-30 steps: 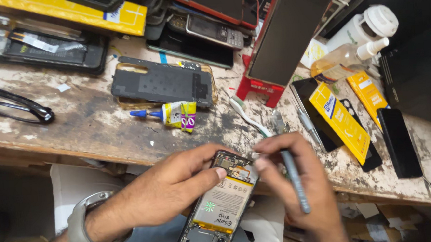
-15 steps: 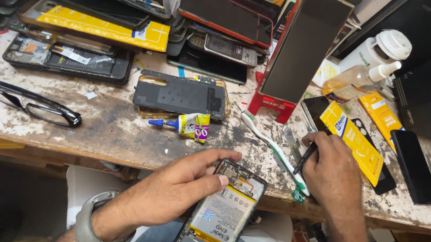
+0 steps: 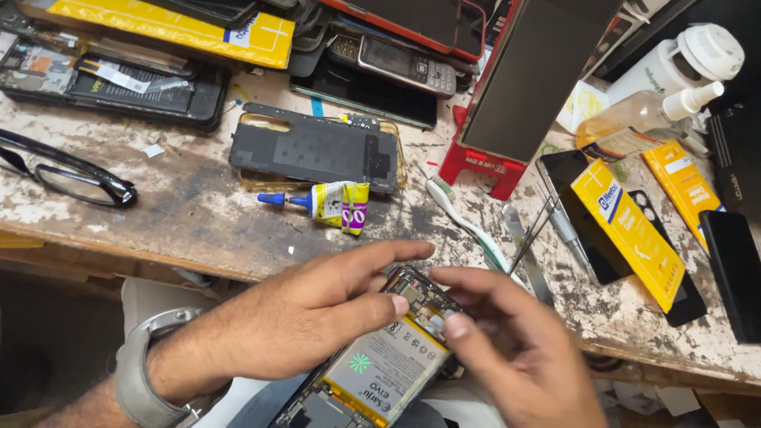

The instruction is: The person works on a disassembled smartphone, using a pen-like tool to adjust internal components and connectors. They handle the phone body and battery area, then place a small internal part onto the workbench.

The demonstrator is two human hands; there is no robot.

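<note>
An opened phone [image 3: 367, 380] with its back cover off lies tilted below the near edge of the surface [image 3: 181, 224], showing a silver battery with a yellow strip and dark circuit parts at both ends. The left hand [image 3: 308, 318] rests on its upper end, fingers spread narrow. The right hand [image 3: 518, 354] pinches at the phone's top corner with thumb and forefinger.
</note>
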